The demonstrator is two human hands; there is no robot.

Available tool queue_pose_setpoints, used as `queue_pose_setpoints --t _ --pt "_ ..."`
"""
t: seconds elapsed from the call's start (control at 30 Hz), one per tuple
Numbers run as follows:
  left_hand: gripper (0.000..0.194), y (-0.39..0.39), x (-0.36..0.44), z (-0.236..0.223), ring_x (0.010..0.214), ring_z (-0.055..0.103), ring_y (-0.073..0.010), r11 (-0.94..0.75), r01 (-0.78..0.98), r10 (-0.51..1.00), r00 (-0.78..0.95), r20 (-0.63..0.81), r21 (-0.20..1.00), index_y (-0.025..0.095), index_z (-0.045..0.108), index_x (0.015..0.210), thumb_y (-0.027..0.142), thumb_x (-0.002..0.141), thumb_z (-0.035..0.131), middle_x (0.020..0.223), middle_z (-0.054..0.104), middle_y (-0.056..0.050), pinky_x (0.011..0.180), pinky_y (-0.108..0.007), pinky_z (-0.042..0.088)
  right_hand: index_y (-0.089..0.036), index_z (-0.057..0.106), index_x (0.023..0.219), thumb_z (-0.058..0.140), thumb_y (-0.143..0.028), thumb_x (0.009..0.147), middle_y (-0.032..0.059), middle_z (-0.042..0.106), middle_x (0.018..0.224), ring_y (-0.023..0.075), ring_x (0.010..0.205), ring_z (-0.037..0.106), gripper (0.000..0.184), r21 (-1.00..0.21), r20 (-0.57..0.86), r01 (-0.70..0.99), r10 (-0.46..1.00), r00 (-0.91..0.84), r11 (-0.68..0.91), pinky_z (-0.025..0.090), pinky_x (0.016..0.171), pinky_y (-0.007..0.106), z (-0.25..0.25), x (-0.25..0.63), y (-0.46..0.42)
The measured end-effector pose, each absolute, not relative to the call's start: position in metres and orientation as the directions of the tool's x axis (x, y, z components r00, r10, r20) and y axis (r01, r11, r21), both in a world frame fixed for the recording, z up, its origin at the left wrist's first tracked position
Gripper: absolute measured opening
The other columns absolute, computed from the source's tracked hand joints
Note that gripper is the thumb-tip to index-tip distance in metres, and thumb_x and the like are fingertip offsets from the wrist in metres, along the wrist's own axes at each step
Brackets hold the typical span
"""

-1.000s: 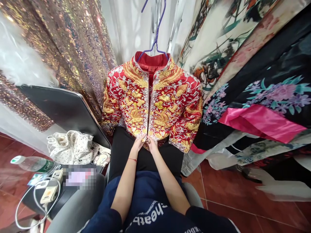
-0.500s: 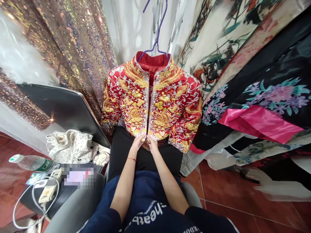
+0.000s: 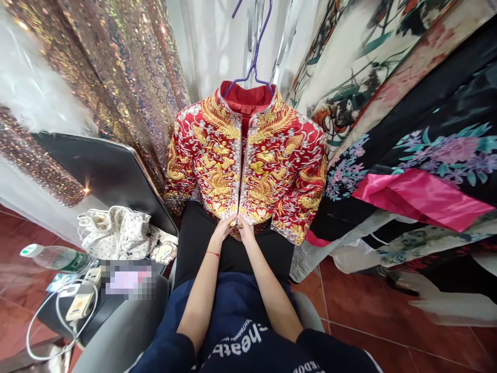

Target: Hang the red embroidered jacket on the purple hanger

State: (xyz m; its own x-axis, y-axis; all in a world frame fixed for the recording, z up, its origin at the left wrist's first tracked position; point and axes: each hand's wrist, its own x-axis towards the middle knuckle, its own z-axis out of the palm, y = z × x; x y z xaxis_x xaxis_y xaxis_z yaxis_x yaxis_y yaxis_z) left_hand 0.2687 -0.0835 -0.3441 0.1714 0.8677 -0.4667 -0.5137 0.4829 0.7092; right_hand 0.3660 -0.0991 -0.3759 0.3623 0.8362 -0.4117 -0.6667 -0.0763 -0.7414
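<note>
A red jacket point(image 3: 267, 155) with gold and silver embroidery hangs in front of me on a purple hanger point(image 3: 254, 70). Its front edges lie close together, with a narrow dark gap between them. My left hand point(image 3: 225, 226) pinches the bottom front corner on the left side of the opening. Right beside it, my right hand point(image 3: 244, 228) grips the matching corner on the other side. The fingertips of both hands are nearly touching. Black fabric point(image 3: 233, 259) lies over my lap beneath the hem.
A black chair point(image 3: 104, 166) at left bears a spotted cloth bag point(image 3: 116, 233), a plastic bottle point(image 3: 58, 257) and a power strip point(image 3: 79, 305) with a white cable. Sequined fabric point(image 3: 128, 67) hangs behind it. Floral garments point(image 3: 446, 150) and a pink satin piece point(image 3: 423, 197) hang at right.
The whole view has shifted slightly, so everything appears a little further right. Both hands keep their hold on the jacket's lower front corners.
</note>
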Motion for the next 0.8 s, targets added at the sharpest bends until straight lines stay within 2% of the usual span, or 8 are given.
queue_pose_setpoints --t 0.23,0.3,0.4,0.47,0.67,0.73,0.8 --pt "0.049 -0.089 0.287 -0.352 0.112 0.068 -0.0246 0.369 -0.585 0.914 0.086 -0.397 0.722 0.014 0.073 0.108 0.02 0.062 0.089 0.119 0.073 -0.014 0.098 -0.036 0.052 -0.018 0.063 0.116 0.086 -0.026 0.061 0.0059 0.074 0.115 0.0197 0.107 0.069 0.06 -0.787 -0.371 -0.615 0.837 0.402 -0.053 0.058 0.078 0.026 -0.366 0.372 -0.103" --pt "0.047 -0.09 0.29 -0.356 0.108 0.069 -0.0246 0.343 -0.597 0.918 0.051 -0.392 0.725 0.012 0.073 0.105 0.02 0.061 0.089 0.113 0.075 -0.014 0.098 -0.037 0.052 -0.017 0.062 0.118 0.083 -0.027 0.071 0.0064 0.072 0.116 0.0197 0.106 0.068 0.053 -0.789 -0.402 -0.604 0.838 0.37 -0.112 0.058 0.081 0.028 -0.366 0.373 -0.104" --pt "0.044 -0.091 0.29 -0.361 0.099 0.071 -0.0238 0.316 -0.6 0.919 0.003 -0.393 0.735 0.01 0.073 0.099 0.021 0.06 0.089 0.104 0.076 -0.014 0.095 -0.037 0.053 -0.016 0.061 0.122 0.069 -0.034 0.09 0.0085 0.066 0.121 0.0204 0.104 0.066 0.037 -0.772 -0.487 -0.581 0.828 0.279 -0.259 0.058 0.087 0.038 -0.367 0.374 -0.104" --pt "0.044 -0.091 0.29 -0.364 0.096 0.072 -0.0225 0.303 -0.592 0.921 -0.02 -0.389 0.747 0.009 0.072 0.099 0.022 0.06 0.089 0.102 0.076 -0.013 0.093 -0.035 0.053 -0.016 0.059 0.125 0.062 -0.037 0.095 0.0093 0.063 0.125 0.0213 0.106 0.065 0.037 -0.76 -0.532 -0.557 0.812 0.24 -0.333 0.057 0.09 0.043 -0.366 0.375 -0.104" --pt "0.038 -0.092 0.288 -0.367 0.093 0.07 -0.0193 0.312 -0.54 0.92 -0.034 -0.39 0.782 0.01 0.071 0.096 0.022 0.064 0.087 0.099 0.076 -0.01 0.087 -0.029 0.053 -0.017 0.058 0.128 0.061 -0.039 0.095 0.0096 0.061 0.128 0.0223 0.109 0.063 0.039 -0.778 -0.583 -0.452 0.769 0.262 -0.436 0.056 0.092 0.045 -0.352 0.356 -0.101" --pt "0.034 -0.092 0.285 -0.367 0.093 0.069 -0.0199 0.36 -0.522 0.906 -0.001 -0.422 0.774 0.009 0.07 0.1 0.025 0.072 0.083 0.102 0.074 -0.011 0.086 -0.032 0.054 -0.017 0.058 0.128 0.061 -0.039 0.095 0.0096 0.061 0.128 0.0223 0.109 0.063 0.039 -0.789 -0.592 -0.368 0.769 0.242 -0.492 0.056 0.092 0.044 -0.346 0.348 -0.105" --pt "0.035 -0.093 0.279 -0.369 0.099 0.067 -0.0209 0.412 -0.515 0.888 0.04 -0.459 0.752 0.011 0.066 0.112 0.032 0.085 0.073 0.113 0.069 -0.011 0.088 -0.037 0.056 -0.017 0.058 0.128 0.061 -0.039 0.095 0.0097 0.061 0.128 0.022 0.109 0.063 0.039 -0.803 -0.591 -0.242 0.781 0.2 -0.545 0.056 0.092 0.044 -0.339 0.346 -0.112"
